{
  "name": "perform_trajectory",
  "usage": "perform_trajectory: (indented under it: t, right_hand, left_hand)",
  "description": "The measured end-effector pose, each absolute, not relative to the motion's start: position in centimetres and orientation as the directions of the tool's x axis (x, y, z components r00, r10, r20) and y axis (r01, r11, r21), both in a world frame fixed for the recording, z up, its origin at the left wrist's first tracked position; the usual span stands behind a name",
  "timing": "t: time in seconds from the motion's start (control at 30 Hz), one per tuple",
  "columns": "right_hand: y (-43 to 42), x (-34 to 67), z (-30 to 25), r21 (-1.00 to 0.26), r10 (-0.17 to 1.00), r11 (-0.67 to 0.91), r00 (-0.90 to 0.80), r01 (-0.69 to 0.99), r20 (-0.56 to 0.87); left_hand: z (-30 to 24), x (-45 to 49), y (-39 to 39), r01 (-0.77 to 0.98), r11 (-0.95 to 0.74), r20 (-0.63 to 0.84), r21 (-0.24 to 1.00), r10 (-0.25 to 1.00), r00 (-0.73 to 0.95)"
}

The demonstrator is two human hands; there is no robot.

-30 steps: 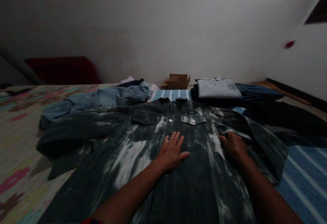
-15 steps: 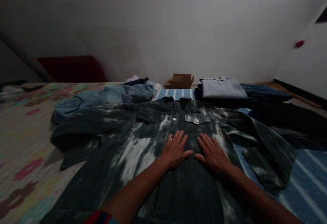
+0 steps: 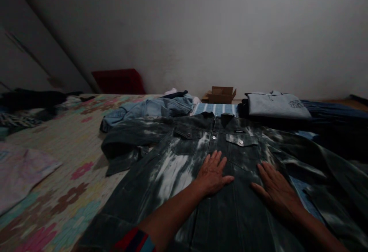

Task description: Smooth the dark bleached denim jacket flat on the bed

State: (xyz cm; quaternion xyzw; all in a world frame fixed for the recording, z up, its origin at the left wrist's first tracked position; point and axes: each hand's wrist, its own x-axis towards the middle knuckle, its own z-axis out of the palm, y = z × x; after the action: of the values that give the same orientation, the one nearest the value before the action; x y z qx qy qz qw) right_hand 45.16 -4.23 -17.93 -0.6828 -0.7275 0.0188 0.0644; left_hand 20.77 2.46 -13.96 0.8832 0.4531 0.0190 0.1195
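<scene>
Likely a home bedroom, dimly lit: floral bedspread, clothes laid out, folded shirt.

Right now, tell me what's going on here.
A person has both hands pressed flat on a dark bleached denim jacket spread face-up over a floral sheet. The left hand rests by the button line, the right hand further right on the front panel. Neither has a grip on anything. Beyond lie light blue jeans, a folded grey shirt and a cardboard box.
</scene>
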Motion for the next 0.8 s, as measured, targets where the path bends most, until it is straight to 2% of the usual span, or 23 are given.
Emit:
perform_trajectory:
  t: [0.27,0.6,0.7,0.8]
  right_hand:
    - [-4.3,45.5,-18.2,-0.081,0.996,0.072,-0.068,0.994,0.053]
    - [-4.2,46.6,-20.3,-0.049,0.982,0.133,-0.125,0.990,0.141]
    - [-3.7,44.8,-18.8,-0.061,0.983,0.140,-0.131,0.988,0.130]
    - [-2.4,40.6,-15.1,-0.123,0.957,0.276,-0.261,0.953,0.124]
  left_hand:
    - [-12.7,19.7,1.3,0.872,-0.392,-0.141,0.292,0.885,0.445]
    - [-13.3,19.4,0.6,0.870,-0.348,-0.124,0.349,0.903,0.411]
    - [-14.0,19.2,0.7,0.866,-0.364,-0.099,0.344,0.903,0.419]
    - [-14.6,19.1,0.8,0.859,-0.392,-0.056,0.328,0.900,0.432]
